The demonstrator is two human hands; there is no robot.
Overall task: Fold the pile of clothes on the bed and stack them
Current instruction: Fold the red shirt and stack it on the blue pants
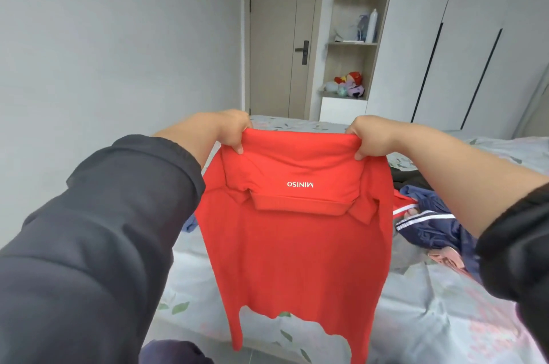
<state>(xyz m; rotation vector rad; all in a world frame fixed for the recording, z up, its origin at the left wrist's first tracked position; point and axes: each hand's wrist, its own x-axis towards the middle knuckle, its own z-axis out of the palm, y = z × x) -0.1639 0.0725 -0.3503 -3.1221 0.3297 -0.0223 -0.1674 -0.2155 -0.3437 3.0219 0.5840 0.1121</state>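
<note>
A red polo shirt (294,250) hangs in the air above the bed (430,319), held up by its folded top edge. White lettering and the collar show upside down near its top. My left hand (228,131) pinches the top left corner, and my right hand (368,137) pinches the top right corner. The shirt's lower hem dangles close to the bedsheet. To the right, behind the shirt, lies a pile of clothes (427,221) with a navy garment with white stripes, a bit of red and something dark.
The floral bedsheet spreads below and to the right. A small blue cloth (189,224) peeks out left of the shirt. Beyond the bed stand a closed door (279,36), open shelves (353,42) with toys and bottles, and white wardrobe doors (463,36). A grey wall fills the left.
</note>
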